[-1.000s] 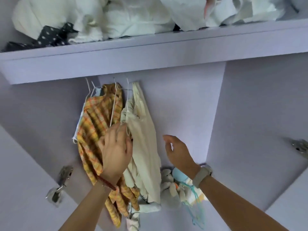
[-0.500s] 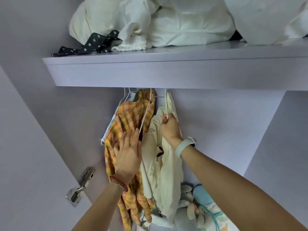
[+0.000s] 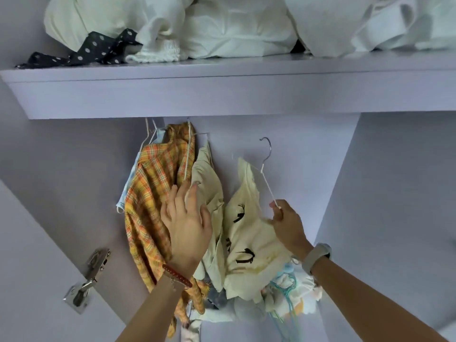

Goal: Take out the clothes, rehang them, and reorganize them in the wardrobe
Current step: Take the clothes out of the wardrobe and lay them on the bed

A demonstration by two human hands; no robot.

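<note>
An orange plaid shirt point(image 3: 148, 208) hangs on a white hanger under the lilac shelf point(image 3: 222, 95). Right of it hangs a cream garment point(image 3: 208, 191). My left hand point(image 3: 187, 228) lies flat with fingers spread against the plaid shirt and the cream garment. My right hand point(image 3: 287, 223) grips the arm of a white hanger point(image 3: 267, 174) whose metal hook is free of the rail. A cream T-shirt with black marks point(image 3: 246, 243) hangs from that hanger, held out to the right of the other clothes.
White bedding point(image 3: 222, 25) and a black polka-dot cloth point(image 3: 98, 50) fill the top of the shelf. A pale blue garment point(image 3: 128, 188) hangs behind the plaid shirt. Soft toys and loose items point(image 3: 291, 292) are piled at the bottom. A metal door hinge point(image 3: 86, 280) sits at the left.
My right hand has lifted the hanger with the cream T-shirt off the rail and drawn it right and down. My left hand has shifted right onto the remaining cream garment.
</note>
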